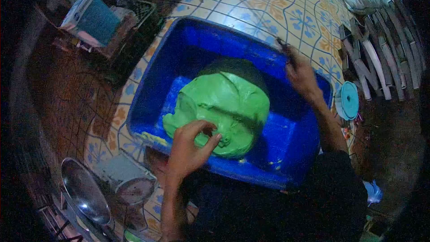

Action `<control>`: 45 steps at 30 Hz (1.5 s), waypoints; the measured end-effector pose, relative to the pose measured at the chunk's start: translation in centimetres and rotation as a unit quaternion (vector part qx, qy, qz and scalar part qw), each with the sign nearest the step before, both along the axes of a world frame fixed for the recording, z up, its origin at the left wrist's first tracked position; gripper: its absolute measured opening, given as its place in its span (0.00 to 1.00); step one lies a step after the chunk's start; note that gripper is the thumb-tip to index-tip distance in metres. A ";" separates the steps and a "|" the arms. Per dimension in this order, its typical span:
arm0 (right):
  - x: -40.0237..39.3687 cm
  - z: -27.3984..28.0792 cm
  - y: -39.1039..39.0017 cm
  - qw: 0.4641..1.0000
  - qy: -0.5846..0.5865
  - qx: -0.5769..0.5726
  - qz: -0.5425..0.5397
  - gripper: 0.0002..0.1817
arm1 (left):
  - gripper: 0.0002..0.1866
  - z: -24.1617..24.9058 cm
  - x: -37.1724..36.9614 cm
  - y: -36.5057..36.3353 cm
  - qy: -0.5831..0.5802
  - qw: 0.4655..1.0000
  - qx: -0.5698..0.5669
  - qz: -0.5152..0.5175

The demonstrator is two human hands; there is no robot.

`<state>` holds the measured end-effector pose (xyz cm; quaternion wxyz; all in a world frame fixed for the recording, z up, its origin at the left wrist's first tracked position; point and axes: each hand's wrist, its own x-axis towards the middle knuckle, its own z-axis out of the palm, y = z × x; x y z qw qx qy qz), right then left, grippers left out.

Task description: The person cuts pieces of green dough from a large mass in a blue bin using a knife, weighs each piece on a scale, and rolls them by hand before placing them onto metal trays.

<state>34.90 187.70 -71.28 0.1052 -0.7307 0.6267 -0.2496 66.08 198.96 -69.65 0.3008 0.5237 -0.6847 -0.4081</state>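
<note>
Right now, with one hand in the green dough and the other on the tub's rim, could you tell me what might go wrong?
1. The left hand pinches the dough near the front wall; a hard pull could tear off a piece.
2. The right hand alone grips the tub by its far rim, so the tub might slide on the tiles.
3. Dough could stick to the fingers.

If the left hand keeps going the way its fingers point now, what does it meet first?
The left hand points its fingers into the green dough in the blue tub, so the dough comes first; the fingertips already look to be touching it.
</note>
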 end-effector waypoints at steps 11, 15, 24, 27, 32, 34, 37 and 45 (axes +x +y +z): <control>-11.9 -6.3 -2.9 0.976 -0.020 -0.122 -0.179 0.13 | 0.33 -12.7 -14.0 -21.3 -0.461 0.811 0.229 -0.278; -10.8 -6.2 -3.2 0.980 0.016 -0.074 -0.186 0.13 | 0.24 -21.1 -12.5 -23.9 -0.361 0.863 0.290 -0.204; -11.0 -7.3 -3.3 0.975 0.077 -0.088 -0.187 0.13 | 0.32 -4.7 -8.2 -6.7 -0.358 0.886 0.056 -0.290; -10.5 -7.2 -3.4 0.973 0.092 -0.067 -0.200 0.13 | 0.32 -1.4 -6.0 -2.8 -0.334 0.886 0.044 -0.318; -10.6 -7.5 -3.8 0.975 0.077 -0.088 -0.188 0.13 | 0.41 -6.7 -13.4 -12.8 -0.334 0.922 -0.064 -0.186; -10.3 -6.8 -3.5 0.976 0.052 -0.052 -0.206 0.14 | 0.46 -12.3 -14.4 -17.7 -0.386 0.881 0.132 -0.239; -10.2 -6.7 -3.4 0.970 0.089 -0.118 -0.192 0.14 | 0.46 -13.9 -11.5 -16.8 -0.281 0.902 0.159 -0.287; -12.2 -8.5 -2.9 0.965 -0.049 -0.241 -0.086 0.13 | 0.32 -2.6 -2.3 0.1 -0.039 0.981 0.190 -0.014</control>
